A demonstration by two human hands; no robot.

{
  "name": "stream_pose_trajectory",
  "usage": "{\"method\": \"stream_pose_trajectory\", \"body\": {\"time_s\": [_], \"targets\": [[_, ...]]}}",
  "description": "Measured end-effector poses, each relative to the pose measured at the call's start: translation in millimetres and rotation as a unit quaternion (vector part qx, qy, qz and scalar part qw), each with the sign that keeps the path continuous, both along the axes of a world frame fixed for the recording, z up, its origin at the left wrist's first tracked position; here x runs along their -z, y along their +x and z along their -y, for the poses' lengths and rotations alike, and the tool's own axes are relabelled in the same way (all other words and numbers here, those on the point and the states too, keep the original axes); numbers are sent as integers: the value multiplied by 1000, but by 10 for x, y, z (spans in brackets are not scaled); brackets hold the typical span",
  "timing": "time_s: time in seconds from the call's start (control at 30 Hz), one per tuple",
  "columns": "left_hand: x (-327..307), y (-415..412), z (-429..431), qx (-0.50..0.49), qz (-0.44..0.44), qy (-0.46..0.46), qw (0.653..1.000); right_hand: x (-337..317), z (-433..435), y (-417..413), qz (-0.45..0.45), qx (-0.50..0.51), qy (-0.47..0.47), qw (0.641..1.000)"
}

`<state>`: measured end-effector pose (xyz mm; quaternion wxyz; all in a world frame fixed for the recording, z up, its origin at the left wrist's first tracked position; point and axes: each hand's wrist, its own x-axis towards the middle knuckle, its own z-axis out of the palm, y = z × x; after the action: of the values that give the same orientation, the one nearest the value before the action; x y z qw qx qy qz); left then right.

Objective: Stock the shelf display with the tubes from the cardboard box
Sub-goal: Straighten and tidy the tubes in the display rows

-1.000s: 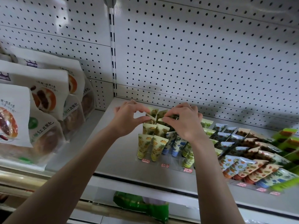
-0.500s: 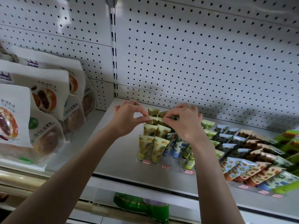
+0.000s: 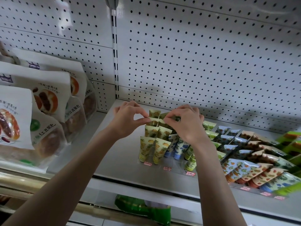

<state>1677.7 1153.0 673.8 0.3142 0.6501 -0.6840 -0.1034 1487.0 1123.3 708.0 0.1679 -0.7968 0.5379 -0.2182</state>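
Fingers of left hand [image 3: 127, 121] pinching yellow tube [image 3: 152, 120], fingers of right hand [image 3: 187, 126] apparently pinching neighbouring tube [image 3: 162, 115]

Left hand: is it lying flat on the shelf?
No, the left hand is raised, pinching the top edge of a yellow tube.

Dim, bluish shot with a fisheye bend

Light's soft and seems to come from up top. There's a faint glare patch on the pegboard [image 3: 65, 26] in the upper left, and a grey shadow smeared across its lower right. The shelf [image 3: 123, 160] looks flat and murky. The edges warp, and the green packs [image 3: 290, 141] at far right are blurred soft.
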Motion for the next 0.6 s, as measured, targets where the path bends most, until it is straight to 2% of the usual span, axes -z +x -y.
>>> {"method": "stream_pose_trajectory", "body": {"time_s": [0.23,0.43,0.6], "targets": [[32,27,10,3,-11,-6,1000,-23,55,-19,15,18,-9,1000],[-8,44,85,-2,-52,-21,998,-118,190,4,-27,21,-9,999],[-16,14,207,-13,-33,-23,999,-140,282,60,-75,14,12,997]]}}
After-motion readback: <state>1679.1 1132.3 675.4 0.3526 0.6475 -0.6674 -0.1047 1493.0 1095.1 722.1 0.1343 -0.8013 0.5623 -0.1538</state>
